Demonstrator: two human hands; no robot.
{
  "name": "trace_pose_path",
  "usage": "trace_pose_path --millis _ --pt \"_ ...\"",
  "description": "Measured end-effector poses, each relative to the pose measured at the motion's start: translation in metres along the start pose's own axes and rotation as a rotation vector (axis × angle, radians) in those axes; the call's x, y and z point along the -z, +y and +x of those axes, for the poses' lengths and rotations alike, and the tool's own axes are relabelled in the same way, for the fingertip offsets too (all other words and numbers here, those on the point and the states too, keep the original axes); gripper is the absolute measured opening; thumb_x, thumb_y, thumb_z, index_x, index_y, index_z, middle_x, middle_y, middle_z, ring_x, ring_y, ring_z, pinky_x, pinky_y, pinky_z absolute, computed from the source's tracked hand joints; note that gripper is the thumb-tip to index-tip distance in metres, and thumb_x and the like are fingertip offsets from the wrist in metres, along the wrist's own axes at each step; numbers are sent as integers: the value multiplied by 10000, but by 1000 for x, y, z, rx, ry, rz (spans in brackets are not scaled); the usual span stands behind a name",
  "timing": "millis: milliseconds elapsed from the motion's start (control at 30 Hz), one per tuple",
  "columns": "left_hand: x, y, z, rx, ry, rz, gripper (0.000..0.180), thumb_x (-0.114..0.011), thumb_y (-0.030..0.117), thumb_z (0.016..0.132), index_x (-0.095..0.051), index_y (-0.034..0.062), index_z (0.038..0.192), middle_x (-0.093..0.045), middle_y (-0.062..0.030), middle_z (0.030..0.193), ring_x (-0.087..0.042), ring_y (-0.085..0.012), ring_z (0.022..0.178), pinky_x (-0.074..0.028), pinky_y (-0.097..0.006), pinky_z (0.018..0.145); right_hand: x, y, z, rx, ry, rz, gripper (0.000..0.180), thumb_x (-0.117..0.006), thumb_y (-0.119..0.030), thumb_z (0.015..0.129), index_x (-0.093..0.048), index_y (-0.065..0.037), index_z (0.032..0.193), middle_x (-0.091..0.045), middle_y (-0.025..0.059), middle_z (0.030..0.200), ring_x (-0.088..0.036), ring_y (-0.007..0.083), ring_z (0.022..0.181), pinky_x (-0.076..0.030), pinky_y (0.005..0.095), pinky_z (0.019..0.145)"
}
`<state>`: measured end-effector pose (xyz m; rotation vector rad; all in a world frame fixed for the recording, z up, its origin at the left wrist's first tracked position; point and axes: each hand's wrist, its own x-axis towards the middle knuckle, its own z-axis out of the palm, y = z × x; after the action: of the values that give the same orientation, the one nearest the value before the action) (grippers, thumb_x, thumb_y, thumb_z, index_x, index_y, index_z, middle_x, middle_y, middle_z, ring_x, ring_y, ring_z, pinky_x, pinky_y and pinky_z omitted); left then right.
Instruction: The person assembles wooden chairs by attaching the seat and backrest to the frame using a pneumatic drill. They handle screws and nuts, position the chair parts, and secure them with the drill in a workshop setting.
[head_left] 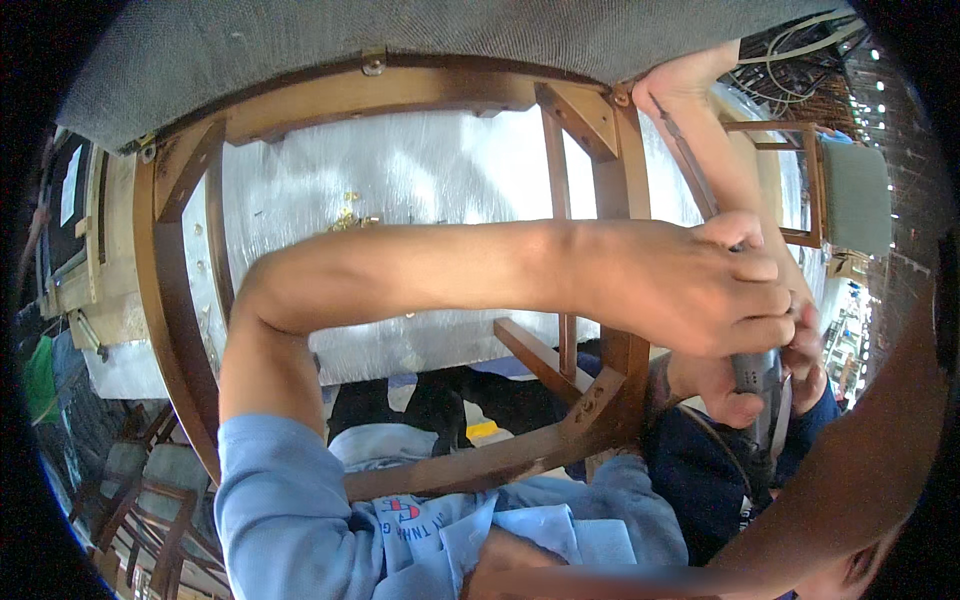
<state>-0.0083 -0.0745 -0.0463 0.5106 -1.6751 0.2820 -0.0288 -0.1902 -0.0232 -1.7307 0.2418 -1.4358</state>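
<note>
My left arm, in a blue sleeve, reaches across a brown wooden chair frame [380,92]. At its end my left hand [700,295] is closed round a grey power screwdriver [757,372]. From the tool's upper end a dark slim rod [688,155] runs toward the frame's far right corner. Other fingers [806,365] lie against the tool's right side; whose they are is unclear. Behind my left hand passes another bare arm [738,165], bent at the frame's corner. I cannot pick out my right hand with certainty among the overlapping hands.
Grey upholstery [300,40] joins the frame at the far side. Small brass-coloured hardware [352,218] lies on a plastic-covered surface [420,170] beyond the rails. A person in navy [700,470] is close on the right. More chairs [855,195] stand at right and lower left.
</note>
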Motion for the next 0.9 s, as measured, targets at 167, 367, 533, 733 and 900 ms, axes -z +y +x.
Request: trace_pose_path --millis 167,367,533,733,900 --pt "6 -20 -16 30 39 175 240 -590 168 788 -566 41 990 -523 -43 963 -563 -190 915 -436 -384 872 64 -65 -61 490 -49 -293 450 -580 -389 954 -428 -45 1202 -576 153 1045 -606 289 899 -528 425 798" --pt "-9 -19 -18 62 36 61 222 -586 133 791 -565 22 983 -548 -86 990 -576 -227 982 -441 -405 901 47 -87 -72 541 -62 -370 447 -627 -344 933 -398 -44 1173 -589 160 941 -615 298 859 -545 435 752" --pt "-12 -23 -24 121 72 29 204 -582 109 799 -552 11 975 -549 -118 988 -579 -260 979 -424 -414 886 52 -83 -76 506 -46 -396 410 -654 -295 914 -427 -42 1145 -605 153 903 -619 294 841 -542 430 734" --pt "-11 -29 -22 151 80 -35 221 -575 97 814 -541 3 1011 -551 -134 1035 -576 -283 975 -396 -419 845 63 -93 -81 493 -94 -369 413 -659 -290 906 -431 -50 1152 -604 149 901 -616 293 839 -532 435 735" --pt "-12 -31 -24 167 91 -133 285 -589 81 811 -544 -12 1076 -547 -148 1060 -568 -309 982 -389 -442 851 71 -109 -76 452 -180 -313 416 -662 -287 899 -434 -56 1159 -603 146 899 -614 291 838 -523 440 736"
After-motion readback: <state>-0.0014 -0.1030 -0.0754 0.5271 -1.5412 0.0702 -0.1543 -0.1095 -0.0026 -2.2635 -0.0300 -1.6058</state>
